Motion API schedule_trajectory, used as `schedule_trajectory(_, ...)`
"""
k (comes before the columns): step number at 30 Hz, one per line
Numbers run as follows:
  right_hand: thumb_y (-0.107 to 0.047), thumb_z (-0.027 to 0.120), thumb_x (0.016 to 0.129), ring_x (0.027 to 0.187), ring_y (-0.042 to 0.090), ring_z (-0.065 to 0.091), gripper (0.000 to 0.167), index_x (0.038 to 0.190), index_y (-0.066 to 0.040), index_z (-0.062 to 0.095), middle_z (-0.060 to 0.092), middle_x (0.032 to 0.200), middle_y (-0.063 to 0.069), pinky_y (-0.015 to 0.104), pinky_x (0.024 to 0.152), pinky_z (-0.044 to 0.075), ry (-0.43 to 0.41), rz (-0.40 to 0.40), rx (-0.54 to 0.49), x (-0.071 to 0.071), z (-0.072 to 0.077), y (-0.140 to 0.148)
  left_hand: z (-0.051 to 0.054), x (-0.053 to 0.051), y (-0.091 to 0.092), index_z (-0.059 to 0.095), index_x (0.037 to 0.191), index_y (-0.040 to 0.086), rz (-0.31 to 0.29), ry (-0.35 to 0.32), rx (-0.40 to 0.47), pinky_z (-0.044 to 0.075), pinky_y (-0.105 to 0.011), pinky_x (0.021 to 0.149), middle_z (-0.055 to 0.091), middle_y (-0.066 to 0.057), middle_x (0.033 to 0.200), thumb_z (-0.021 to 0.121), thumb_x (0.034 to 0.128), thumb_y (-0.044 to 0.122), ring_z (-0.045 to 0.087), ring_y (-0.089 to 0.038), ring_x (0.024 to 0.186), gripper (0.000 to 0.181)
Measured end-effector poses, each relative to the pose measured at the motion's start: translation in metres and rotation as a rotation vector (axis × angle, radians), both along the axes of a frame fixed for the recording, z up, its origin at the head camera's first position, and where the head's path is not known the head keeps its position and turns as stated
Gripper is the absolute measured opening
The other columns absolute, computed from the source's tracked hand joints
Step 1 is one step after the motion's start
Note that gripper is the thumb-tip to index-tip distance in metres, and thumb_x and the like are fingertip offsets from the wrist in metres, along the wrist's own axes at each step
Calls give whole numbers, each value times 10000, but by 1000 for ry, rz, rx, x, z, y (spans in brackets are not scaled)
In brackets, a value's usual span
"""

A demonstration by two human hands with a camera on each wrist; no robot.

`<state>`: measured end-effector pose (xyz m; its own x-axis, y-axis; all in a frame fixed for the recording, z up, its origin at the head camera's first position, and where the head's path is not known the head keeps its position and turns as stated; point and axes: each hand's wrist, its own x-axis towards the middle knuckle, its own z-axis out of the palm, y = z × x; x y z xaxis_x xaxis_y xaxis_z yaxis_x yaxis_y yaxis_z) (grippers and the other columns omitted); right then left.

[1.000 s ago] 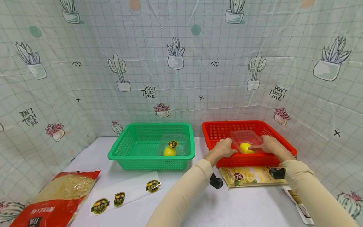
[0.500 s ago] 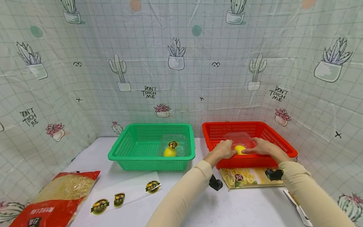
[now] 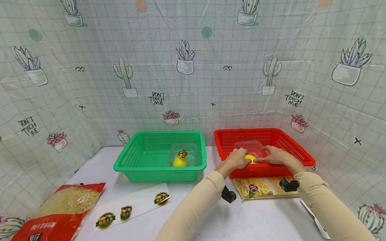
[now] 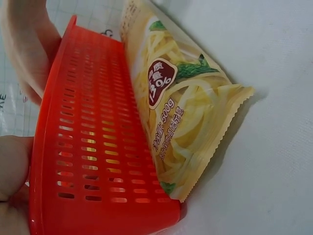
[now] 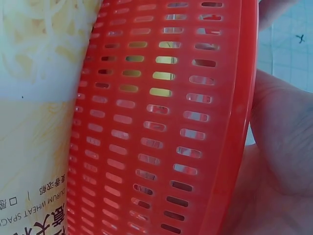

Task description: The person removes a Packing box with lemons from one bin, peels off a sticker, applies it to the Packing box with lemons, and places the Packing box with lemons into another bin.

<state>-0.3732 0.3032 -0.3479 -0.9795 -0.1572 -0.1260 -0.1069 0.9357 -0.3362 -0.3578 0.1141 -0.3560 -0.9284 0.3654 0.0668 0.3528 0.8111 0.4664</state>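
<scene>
Inside the red basket (image 3: 266,170) lies a clear plastic box (image 3: 248,144) with a yellow fruit (image 3: 250,158) near its front. My left hand (image 3: 238,158) reaches over the basket's front rim, fingers curled at the box's left part. From the right, my right hand (image 3: 278,156) holds the box, thumb beside the fruit. In the left wrist view the basket wall (image 4: 98,122) hides most of what the left hand (image 4: 12,181) touches. The right wrist view shows the right hand (image 5: 283,137) behind the basket rim, with yellow visible through the slots.
A green basket (image 3: 159,174) on the left holds another clear box with a yellow fruit. A noodle packet (image 3: 256,189) lies before the red basket. Left are a red bag (image 3: 51,224) and a sheet with stickers (image 3: 141,201); a white-edged item (image 3: 316,221) lies by the right sleeve.
The clear box and its fruit have shifted left inside the red basket. My right hand has moved left with them, while my left hand has stayed nearly in place.
</scene>
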Motion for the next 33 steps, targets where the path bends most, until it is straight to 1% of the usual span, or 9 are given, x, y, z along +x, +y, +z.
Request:
schedule_trajectory(4,-620,678,821,1273,588,387,1003,1409,131,370,364,1424,421,682,1018,376,16,11,-4,0,0,0,-1,-1,0,638,1302,147,8,21,5,515,-252,965,672,45,1271,653,949,293,624,-98,1146,383)
schedule_trajectory(9,-589,684,833,1276,590,384,963,1401,129,386,370,1422,419,684,1013,379,30,20,-12,0,0,0,-2,-1,0,648,1286,153,14,32,32,520,-251,953,675,41,1264,661,944,290,626,-106,1159,369)
schedule_trajectory(14,-592,684,832,1281,586,380,947,1400,113,407,380,1424,409,693,1010,374,40,17,-22,0,-3,1,-2,0,-3,659,1263,144,-5,40,60,518,-248,947,679,29,1261,674,936,276,634,-99,1118,353)
schedule_trajectory(20,-577,692,832,1247,577,424,904,1367,113,457,438,1387,399,684,989,399,77,30,-36,-1,-3,3,-5,-1,-4,670,1244,132,-26,79,62,516,-248,932,689,27,1241,681,931,259,632,-106,1110,338)
schedule_trajectory(24,-535,699,848,1172,536,501,848,1339,122,484,483,1346,394,645,956,446,112,45,-40,1,1,4,-5,-2,-3,678,1235,150,-20,95,75,502,-264,962,683,38,1240,687,927,259,594,-119,1169,327)
schedule_trajectory(28,-507,710,852,1038,443,580,799,1311,117,514,547,1273,373,575,881,504,145,51,-46,6,6,4,-5,-2,-4,686,1221,161,-24,117,96,478,-290,998,679,42,1233,688,927,258,556,-130,1217,310)
schedule_trajectory(33,-451,726,858,921,359,610,717,1279,100,547,603,1183,336,506,805,541,193,52,-68,12,13,6,-3,-3,-6,707,1179,153,-32,174,163,478,-297,954,697,29,1196,677,934,233,573,-133,1199,260)
